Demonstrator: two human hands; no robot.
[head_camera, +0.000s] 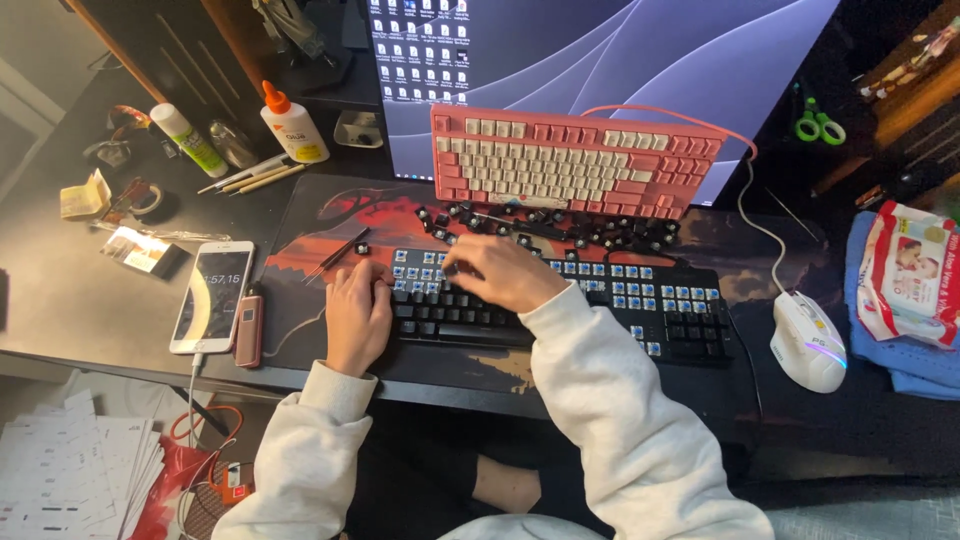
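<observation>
A dark counter (60, 300) fills the frame, seen from above. At the top centre stands a large monitor (600, 60) showing a blue wallpaper and rows of icons. Leaning against its base is a pink keyboard with cream keys (575, 165), its pink cable looping to the right.

Across the middle lies a red and black desk mat (320, 215). On it, centre frame, rests a black mechanical keyboard (600, 310) with many keycaps removed, exposing blue switches along its upper rows and right side. A scatter of loose black keycaps (560, 228) lies on the mat between the two keyboards.

The left hand (358, 315), in a pale sweatshirt sleeve, rests flat and relaxed on the black keyboard's left edge, steadying it without gripping. The right hand (500, 272) reaches across the upper rows, fingers curled down onto a key; whether it pinches a cap cannot be told.

The keyboard looks stiff and fairly heavy, best held by its edges. The keycaps seem light, hard and slippery, easiest to take by two opposite sides.

At right sits a white mouse (808, 340). At left lies a white phone (212, 296), and at upper left a glue bottle (292, 124).
</observation>
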